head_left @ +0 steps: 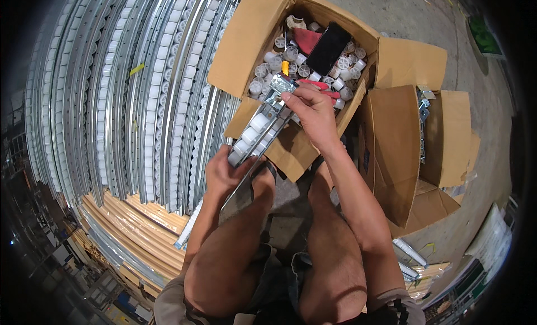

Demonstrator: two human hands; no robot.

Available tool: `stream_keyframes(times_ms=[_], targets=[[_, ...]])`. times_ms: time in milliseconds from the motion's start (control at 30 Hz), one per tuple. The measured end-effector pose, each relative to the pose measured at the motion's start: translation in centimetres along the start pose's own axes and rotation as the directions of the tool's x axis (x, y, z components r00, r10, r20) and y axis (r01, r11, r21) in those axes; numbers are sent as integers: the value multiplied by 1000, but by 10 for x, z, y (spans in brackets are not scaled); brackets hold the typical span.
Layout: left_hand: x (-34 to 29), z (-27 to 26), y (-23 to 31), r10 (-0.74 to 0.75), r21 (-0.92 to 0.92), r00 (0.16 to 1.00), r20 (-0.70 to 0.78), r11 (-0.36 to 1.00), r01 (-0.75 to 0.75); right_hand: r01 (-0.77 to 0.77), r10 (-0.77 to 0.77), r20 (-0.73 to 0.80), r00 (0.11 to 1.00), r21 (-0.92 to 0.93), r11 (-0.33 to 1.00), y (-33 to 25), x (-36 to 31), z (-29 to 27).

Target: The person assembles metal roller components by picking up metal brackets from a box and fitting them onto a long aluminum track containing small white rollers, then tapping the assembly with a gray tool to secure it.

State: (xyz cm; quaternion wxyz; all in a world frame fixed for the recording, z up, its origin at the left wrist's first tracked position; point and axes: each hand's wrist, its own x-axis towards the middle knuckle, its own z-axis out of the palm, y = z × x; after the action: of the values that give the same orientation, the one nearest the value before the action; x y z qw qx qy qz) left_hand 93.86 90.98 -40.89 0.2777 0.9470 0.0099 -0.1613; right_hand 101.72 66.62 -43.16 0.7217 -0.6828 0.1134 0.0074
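The left hand is curled around the near end of a metal roller track, while the right hand pinches its far end between thumb and fingers, beside a shiny metal bracket. The track slants between the two grips, white rollers showing between its rails. The left fingers are partly hidden behind the track, and whether the bracket is fastened to it is hard to tell. Just beyond the right hand, an open cardboard box holds loose white rollers, a black phone and some red material, partly covered. To the right of the grip, a second carton contains metal parts, mostly hidden by its flaps.
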Motion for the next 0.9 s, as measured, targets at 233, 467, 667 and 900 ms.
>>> stream_keyframes(times_ms=[233, 467, 667, 900], targets=[[1, 2, -3, -32, -43, 999, 3, 999, 32, -45, 47, -12, 999, 99, 994, 10, -2, -5], [4, -1, 4, -83, 45, 996, 19, 996, 83, -90, 104, -64, 993, 187, 978, 18, -5, 3], [3, 1, 1, -18, -6, 999, -30, 1000, 18, -36, 41, -51, 998, 102, 994, 6, -8, 6], [3, 3, 1, 42, 17, 998, -53, 999, -41, -127, 127, 11, 992, 135, 983, 8, -1, 4]])
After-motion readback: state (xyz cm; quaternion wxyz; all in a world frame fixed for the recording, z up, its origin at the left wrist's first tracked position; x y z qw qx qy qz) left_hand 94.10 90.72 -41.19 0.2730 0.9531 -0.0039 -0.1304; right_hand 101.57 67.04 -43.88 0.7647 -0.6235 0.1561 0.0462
